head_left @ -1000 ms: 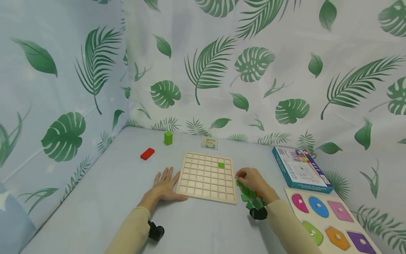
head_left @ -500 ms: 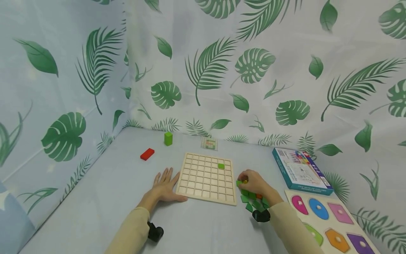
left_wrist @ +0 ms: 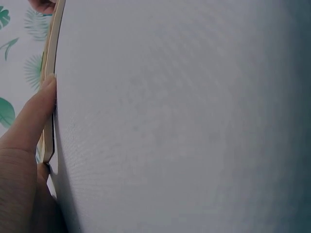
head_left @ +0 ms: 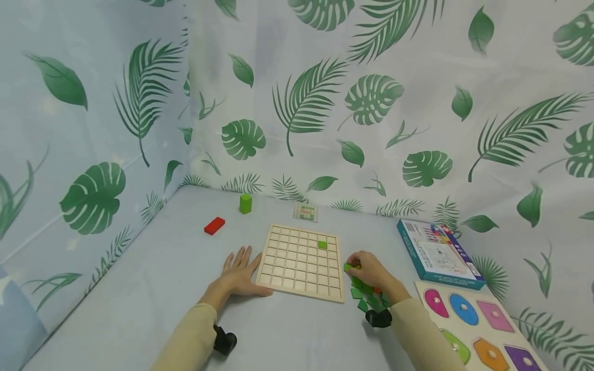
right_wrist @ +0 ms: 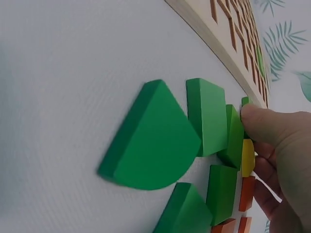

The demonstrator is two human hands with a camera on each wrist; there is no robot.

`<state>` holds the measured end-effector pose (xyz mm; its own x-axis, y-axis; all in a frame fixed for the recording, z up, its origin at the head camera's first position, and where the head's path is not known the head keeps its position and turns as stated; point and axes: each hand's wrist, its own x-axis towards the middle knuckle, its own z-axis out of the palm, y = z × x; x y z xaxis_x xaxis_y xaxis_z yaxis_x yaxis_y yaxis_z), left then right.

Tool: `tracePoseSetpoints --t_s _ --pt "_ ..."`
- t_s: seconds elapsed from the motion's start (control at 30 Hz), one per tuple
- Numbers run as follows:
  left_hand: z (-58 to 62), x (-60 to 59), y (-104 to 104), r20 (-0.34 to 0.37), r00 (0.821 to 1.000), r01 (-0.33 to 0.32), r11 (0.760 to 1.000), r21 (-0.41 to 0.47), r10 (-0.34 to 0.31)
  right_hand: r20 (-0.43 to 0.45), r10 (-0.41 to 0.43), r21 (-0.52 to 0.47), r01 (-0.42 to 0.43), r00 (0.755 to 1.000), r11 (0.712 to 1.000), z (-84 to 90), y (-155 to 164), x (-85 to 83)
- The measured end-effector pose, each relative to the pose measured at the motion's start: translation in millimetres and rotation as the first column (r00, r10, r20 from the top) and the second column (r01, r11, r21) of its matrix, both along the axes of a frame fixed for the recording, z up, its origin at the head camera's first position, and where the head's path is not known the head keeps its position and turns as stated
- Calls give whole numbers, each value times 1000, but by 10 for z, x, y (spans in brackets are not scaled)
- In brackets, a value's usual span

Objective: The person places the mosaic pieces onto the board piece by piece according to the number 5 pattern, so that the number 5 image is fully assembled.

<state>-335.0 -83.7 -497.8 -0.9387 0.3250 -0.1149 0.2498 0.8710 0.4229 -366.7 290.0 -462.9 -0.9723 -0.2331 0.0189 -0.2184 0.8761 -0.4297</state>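
A pale wooden grid board (head_left: 299,268) lies on the table, with one green square (head_left: 322,245) in a cell near its upper right. My left hand (head_left: 238,278) rests beside the board's left edge, fingers spread. Its thumb (left_wrist: 36,109) lies against the board's side in the left wrist view. To the right of the board, my right hand (head_left: 371,269) has curled fingers over a cluster of wooden pieces. Thumb and fingers pinch a small green piece (right_wrist: 245,101), mostly hidden by the thumb. A yellow piece (right_wrist: 248,158) and a green quarter-round piece (right_wrist: 155,141) lie close by.
A red block (head_left: 214,225) and a green block (head_left: 245,204) stand at the back left. Behind the board lies a small pattern card (head_left: 305,211). At the right are a flat box (head_left: 441,255) and a shape puzzle board (head_left: 468,330). Orange pieces (right_wrist: 247,193) sit among the green ones.
My right hand has shifted slightly down and nearer, onto the piece cluster, and a green piece shows at its fingertips. My left hand has stayed beside the board.
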Motion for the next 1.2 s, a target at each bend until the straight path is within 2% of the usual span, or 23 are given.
tracePoseSetpoints --t_s 0.33,0.47,0.53,0.6,0.7,0.77,0.9,1.03,1.2 --pt "74 10 -47 20 1000 8 1000 -12 -8 30 -24 75 22 999 997 13 -101 -18" --pt "98 5 -46 24 1000 10 1000 -7 -10 61 -40 52 36 997 998 78 -119 -44" --pt "99 0 -48 27 1000 10 1000 -12 -9 26 -38 35 37 999 999 111 -143 -69" --pt "100 -11 -51 24 1000 13 1000 -3 -13 -50 -13 25 14 999 1000 130 -169 -101" --pt "83 -33 -49 16 1000 21 1000 -4 -21 -168 21 33 -16 985 999 135 -222 -146" --pt "63 -48 -45 7 1000 23 1000 -7 -23 -213 43 36 -36 976 999 118 -262 -174" --pt "55 -40 -38 19 1000 16 999 -28 -15 -210 53 22 -49 976 999 77 -384 -213" --pt "162 27 -34 43 999 11 1000 -22 -10 -210 55 21 -52 976 998 47 -524 -242" --pt "272 99 -35 31 999 5 1000 -24 -4 -224 43 14 -41 974 999 34 -645 -287"
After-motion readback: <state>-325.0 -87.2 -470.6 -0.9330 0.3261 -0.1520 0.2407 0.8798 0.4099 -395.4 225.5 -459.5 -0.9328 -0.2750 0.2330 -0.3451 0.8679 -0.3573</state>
